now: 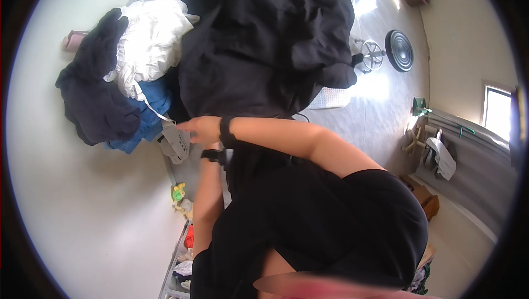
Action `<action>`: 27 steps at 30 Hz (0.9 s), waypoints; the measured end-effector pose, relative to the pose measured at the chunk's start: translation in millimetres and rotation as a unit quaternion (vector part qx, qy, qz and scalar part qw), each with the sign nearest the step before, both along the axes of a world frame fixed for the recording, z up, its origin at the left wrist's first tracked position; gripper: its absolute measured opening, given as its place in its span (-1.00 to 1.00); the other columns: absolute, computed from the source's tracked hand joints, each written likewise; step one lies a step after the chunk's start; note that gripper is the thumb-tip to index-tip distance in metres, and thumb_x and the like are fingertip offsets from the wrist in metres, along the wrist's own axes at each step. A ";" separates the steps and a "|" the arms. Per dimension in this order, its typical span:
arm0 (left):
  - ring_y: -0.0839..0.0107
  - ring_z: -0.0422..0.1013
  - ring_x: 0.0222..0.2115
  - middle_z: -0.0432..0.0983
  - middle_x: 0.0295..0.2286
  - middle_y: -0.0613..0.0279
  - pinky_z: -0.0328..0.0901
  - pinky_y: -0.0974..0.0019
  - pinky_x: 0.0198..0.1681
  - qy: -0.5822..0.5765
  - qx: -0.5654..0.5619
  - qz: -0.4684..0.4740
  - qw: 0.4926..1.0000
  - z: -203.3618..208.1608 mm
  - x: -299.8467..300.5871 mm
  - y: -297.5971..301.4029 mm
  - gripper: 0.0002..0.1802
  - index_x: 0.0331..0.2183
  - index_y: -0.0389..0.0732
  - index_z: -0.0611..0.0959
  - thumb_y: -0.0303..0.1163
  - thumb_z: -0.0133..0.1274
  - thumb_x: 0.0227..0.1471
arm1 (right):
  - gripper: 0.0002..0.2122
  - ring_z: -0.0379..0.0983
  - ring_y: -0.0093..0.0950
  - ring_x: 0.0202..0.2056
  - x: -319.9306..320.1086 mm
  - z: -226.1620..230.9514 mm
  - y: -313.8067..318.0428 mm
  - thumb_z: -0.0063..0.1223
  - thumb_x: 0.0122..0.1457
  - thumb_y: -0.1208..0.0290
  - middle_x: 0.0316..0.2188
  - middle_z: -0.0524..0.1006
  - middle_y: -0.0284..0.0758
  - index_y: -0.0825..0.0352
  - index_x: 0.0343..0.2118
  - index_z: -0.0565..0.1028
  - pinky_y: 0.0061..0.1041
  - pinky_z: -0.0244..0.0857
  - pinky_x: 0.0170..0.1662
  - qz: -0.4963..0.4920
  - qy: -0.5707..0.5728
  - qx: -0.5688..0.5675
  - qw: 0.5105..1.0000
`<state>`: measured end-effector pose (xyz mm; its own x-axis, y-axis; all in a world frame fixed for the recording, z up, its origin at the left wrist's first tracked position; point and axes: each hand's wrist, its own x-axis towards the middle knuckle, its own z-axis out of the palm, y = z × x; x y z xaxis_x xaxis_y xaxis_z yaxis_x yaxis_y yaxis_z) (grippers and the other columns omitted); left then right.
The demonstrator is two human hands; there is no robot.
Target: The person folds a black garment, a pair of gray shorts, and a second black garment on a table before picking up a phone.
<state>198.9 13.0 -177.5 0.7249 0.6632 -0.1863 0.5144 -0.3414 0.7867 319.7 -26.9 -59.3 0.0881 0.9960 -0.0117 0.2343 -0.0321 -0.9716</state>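
Nearest to the camera is the person's black top (325, 216), and from it both bare forearms go toward the left side of the view. Each wrist carries a black band. The right arm crosses over in front, and the right hand (200, 130) is stretched to the left, its fingers rather straight and close together. The fingertips are at the lower end of a white strap (157, 113), but I cannot tell if they pinch it or only touch it. The left hand (211, 146) is mostly hidden under the right one, so I cannot tell how far it is open or what it holds.

Just beside the right fingertips is a light grey item (176, 143) with dark marks. Beyond the hands, a large black cloth (264, 40) is spread in wrinkles over a pale table (333, 98), whose edge shows at the right. To its left is a heap: a blue cloth (157, 99) below, a dark garment (96, 92) at the left, and a white garment (151, 37), from which the strap comes down.

Farther, on the grey floor (380, 18), there are a metal wheeled base (372, 55) and, near it, a round black ridged disc (400, 51).
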 end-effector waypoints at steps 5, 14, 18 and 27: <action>0.42 0.39 -0.51 0.44 -0.50 0.19 0.27 0.42 -0.37 -0.053 -0.249 0.314 0.915 22.2 -37.6 47.5 -0.76 -0.30 -0.28 0.44 -0.35 -0.24 0.06 | -0.80 0.37 -0.31 -0.24 61.1 38.7 -101.0 -0.01 -0.10 0.50 -0.29 0.45 -0.24 0.29 -0.34 0.48 -0.43 0.26 -0.16 -0.147 -0.075 0.054 0.985; 0.55 0.36 -0.53 0.43 -0.53 0.28 0.24 0.52 -0.43 0.041 -0.322 0.056 0.944 25.6 -46.9 -4.1 -0.75 -0.40 -0.28 0.49 -0.27 -0.12 0.02 | -0.29 0.36 -0.30 -0.37 195.2 -87.4 -341.5 0.15 -0.18 0.03 -0.22 0.31 -0.09 0.41 -0.05 0.14 -0.33 0.29 -0.36 -0.790 0.256 -0.185 0.526; 0.51 0.37 -0.42 0.46 -0.41 0.22 0.24 0.47 -0.34 0.119 -0.399 -0.047 0.908 9.2 -19.4 -35.8 -0.66 -0.27 -0.29 0.45 -0.21 -0.10 0.02 | -0.37 0.40 -0.24 -0.41 206.3 -96.3 -338.4 0.14 -0.16 -0.01 -0.26 0.34 -0.07 0.42 -0.16 0.25 -0.28 0.34 -0.32 -0.693 0.503 -0.073 0.512; 0.31 0.21 -0.09 0.30 -0.15 0.17 0.12 0.29 -0.05 -0.030 -0.638 0.300 0.709 -62.6 -0.6 -43.3 -0.54 -0.19 -0.26 0.37 -0.21 0.07 -0.11 | -0.92 0.36 -0.55 -0.59 189.9 -43.6 -376.4 -0.08 0.03 0.59 -0.61 0.42 -0.40 0.27 -0.53 0.33 -0.60 0.30 -0.43 -0.545 0.445 0.011 0.710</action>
